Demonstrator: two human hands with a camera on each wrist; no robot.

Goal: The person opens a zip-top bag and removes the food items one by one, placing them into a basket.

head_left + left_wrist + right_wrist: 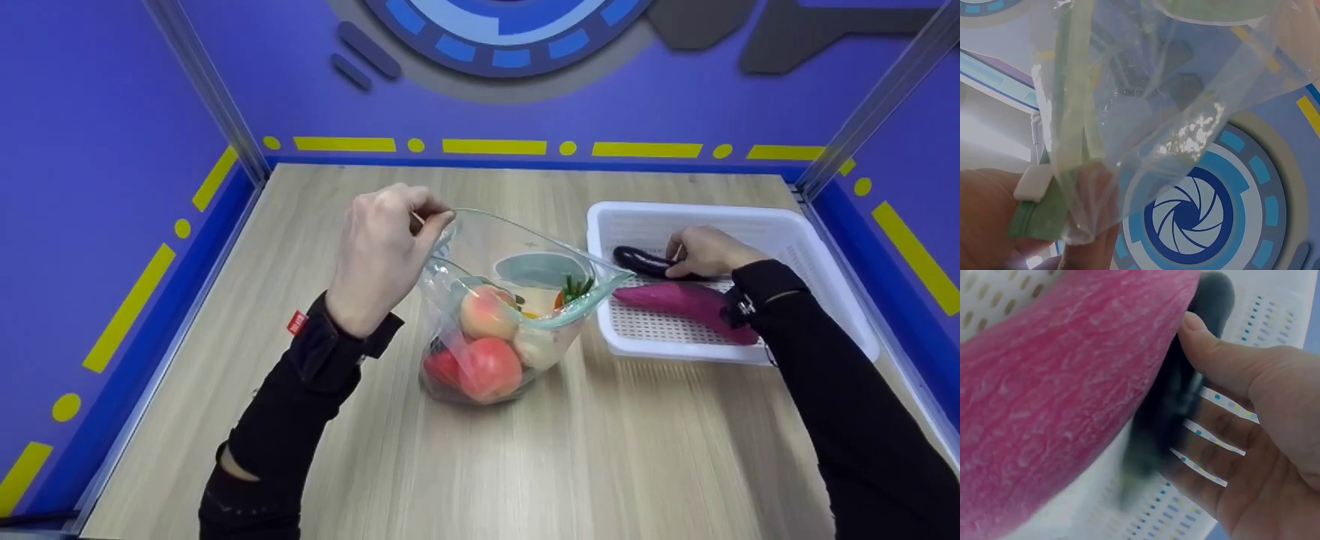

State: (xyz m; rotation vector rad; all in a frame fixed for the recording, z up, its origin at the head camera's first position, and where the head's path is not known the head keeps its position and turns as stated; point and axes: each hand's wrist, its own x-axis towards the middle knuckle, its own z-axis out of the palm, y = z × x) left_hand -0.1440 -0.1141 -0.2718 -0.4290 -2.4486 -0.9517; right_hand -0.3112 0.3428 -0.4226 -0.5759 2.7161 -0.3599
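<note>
My left hand (382,255) pinches the top edge of a clear zip bag (439,296) standing on the table, its mouth gaping. The left wrist view shows a white slider (1034,183) on the bag's green zip strip (1069,84), by the thumb and fingers. Inside the bag are a yellow-red peach (486,311), round red produce (491,371) and something with a green stalk end (576,289). Over in the white basket (611,334), my right hand (705,253) grips a dark eggplant (637,260), thumb on one side, fingers on the other. A pink sweet potato (1072,394) lies right beside it.
The basket has perforated walls and stands at the right of the wooden table (375,465), close to the bag's right side. Blue panels (525,112) enclose the table at the back and both sides, with metal posts (217,90) at the corners.
</note>
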